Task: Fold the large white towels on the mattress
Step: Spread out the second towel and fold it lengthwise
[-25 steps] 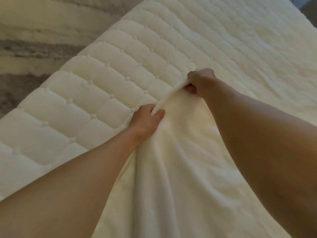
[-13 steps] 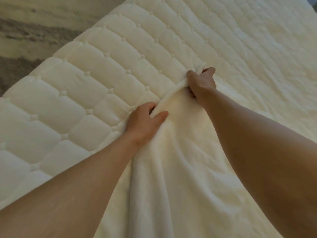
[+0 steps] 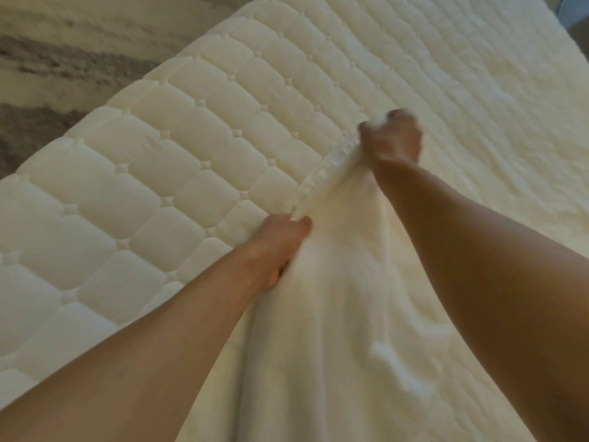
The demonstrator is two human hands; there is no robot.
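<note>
On the quilted white mattress (image 3: 153,161), towards its near side, lies the large white towel (image 3: 334,330), and both my bare arms reach out over it. My left grip (image 3: 280,240) is closed on the towel's hemmed edge (image 3: 322,177), the thumb pressed on top and the fingers curled underneath, with cloth bunched against the palm. My right grip (image 3: 393,138) is farther out and a little higher, fingers curled tight round the same edge; it is blurred, so I cannot make out the single fingers. Between the two grips the hem runs as a taut, raised line, lifted off the mattress. From that line the towel falls back towards me in long soft folds, passing between my forearms and spreading out over the mattress below them. To the right of my right arm, wrinkled white fabric (image 3: 510,161) covers the mattress; I cannot tell whether it belongs to this towel or is a separate one. To the left of my left arm the tufted quilting is bare up to the mattress's rounded corner. Beyond that edge shows a grey and beige streaked floor (image 3: 63,52).
</note>
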